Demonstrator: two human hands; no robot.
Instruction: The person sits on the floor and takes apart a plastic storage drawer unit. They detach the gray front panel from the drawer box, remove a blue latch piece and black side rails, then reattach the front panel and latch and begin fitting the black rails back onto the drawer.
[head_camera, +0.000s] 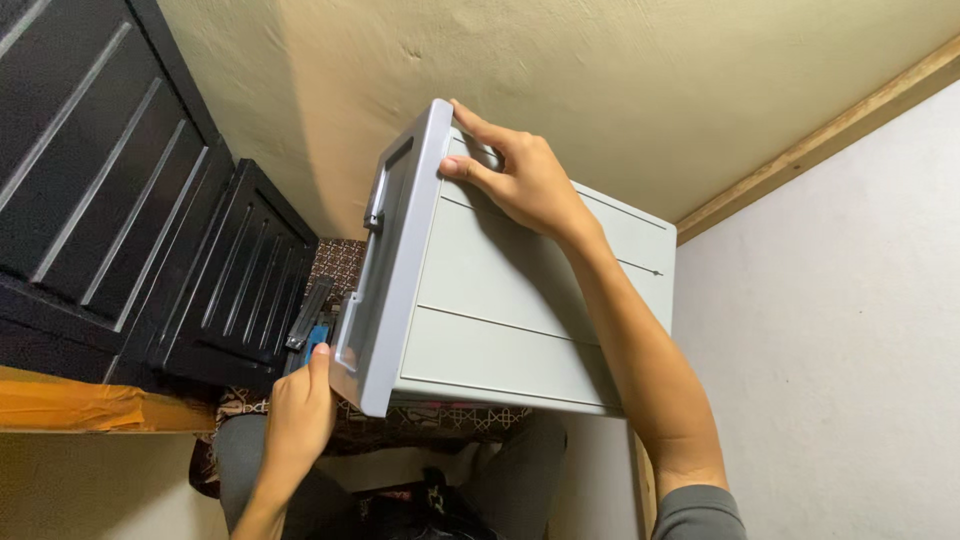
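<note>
grey drawer (500, 300) held up tilted before a cream wall (620, 80), right hand (525, 175) clamped on its top front corner, left hand (300, 415) gripping its lower front edge, black cabinets (120, 200) at left.

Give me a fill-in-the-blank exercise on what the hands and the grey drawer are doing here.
1. Both hands hold a plastic drawer whose colour is ____.
2. The right hand grips the drawer at its ____ edge.
3. The left hand holds the drawer's lower ____.
4. The stacked drawers at the left are ____ in colour.

Missing words: grey; top; corner; black
</note>
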